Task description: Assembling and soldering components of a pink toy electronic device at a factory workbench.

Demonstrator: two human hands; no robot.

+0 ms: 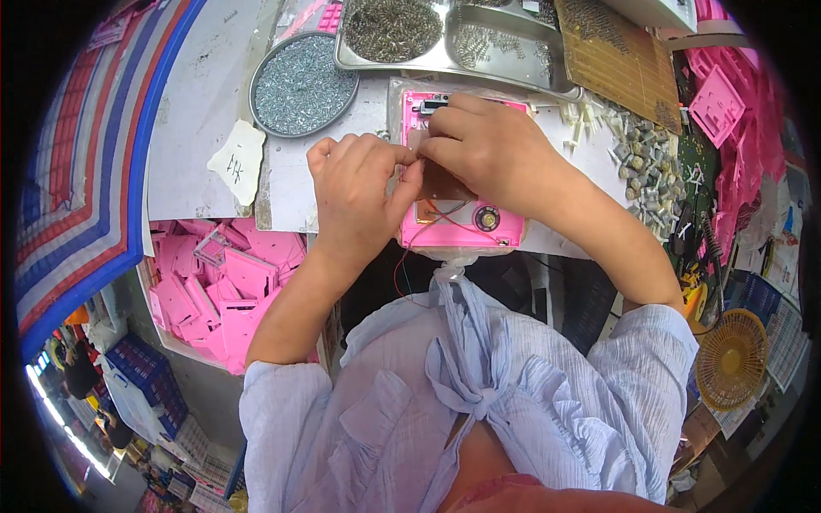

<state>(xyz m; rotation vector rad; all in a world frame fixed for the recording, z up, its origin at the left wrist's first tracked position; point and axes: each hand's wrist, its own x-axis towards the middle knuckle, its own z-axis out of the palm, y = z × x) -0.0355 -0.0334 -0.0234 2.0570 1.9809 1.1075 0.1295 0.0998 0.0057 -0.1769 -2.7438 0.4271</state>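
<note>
A pink plastic casing [505, 231] lies at the table's near edge, on a clear plastic bag. Inside it sit a brown circuit board [446, 184], a small round speaker [487, 219] and thin red and dark wires [440, 214]. Over the casing's left side, my left hand [359, 188] is closed, thumb and forefinger pinched at the board's edge. My right hand [487, 145] reaches across the casing from the right, its fingers curled and meeting the left fingertips. Whatever small thing the fingertips hold is hidden.
A round tray of small screws [305, 84] stands at the far left, beside a metal tray [419, 67] of springs. A brown board [611, 60] with springs and a pile of small motors [646, 167] lie right. Pink casing parts [224, 286] fill a box at lower left.
</note>
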